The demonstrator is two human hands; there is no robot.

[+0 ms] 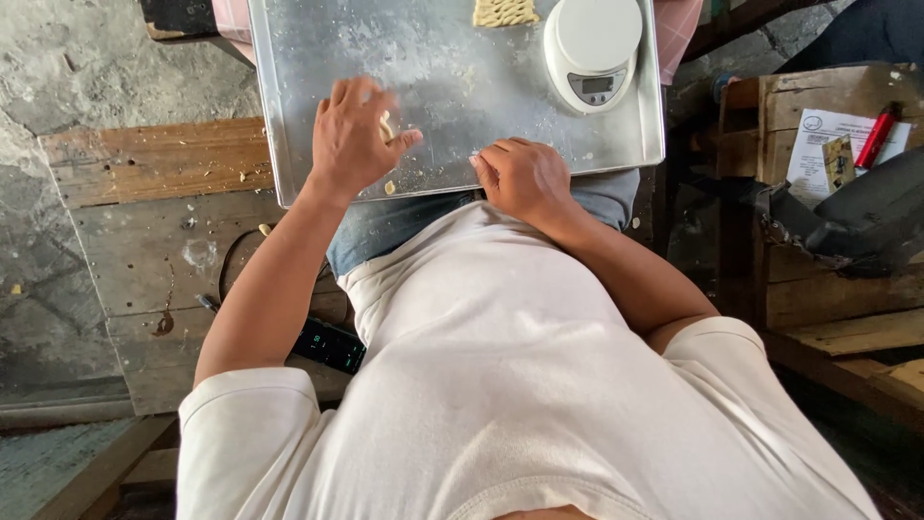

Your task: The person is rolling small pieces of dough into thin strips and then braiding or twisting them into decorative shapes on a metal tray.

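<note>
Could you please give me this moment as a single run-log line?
left hand: fingers on dough piece | right hand: resting on metal tray edge | kitchen scale: tray's far right | twisted dough: far edge

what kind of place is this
Probably a small home or backyard food-making spot: a floured metal tray on the person's lap, a kitchen scale, twisted dough, and rough wooden boards over concrete.

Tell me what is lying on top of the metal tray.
On the metal tray sit a white kitchen scale, a twisted dough piece, crumbs and flour. The left hand pinches a small dough bit; the right hand covers whatever lies beneath it.
</note>
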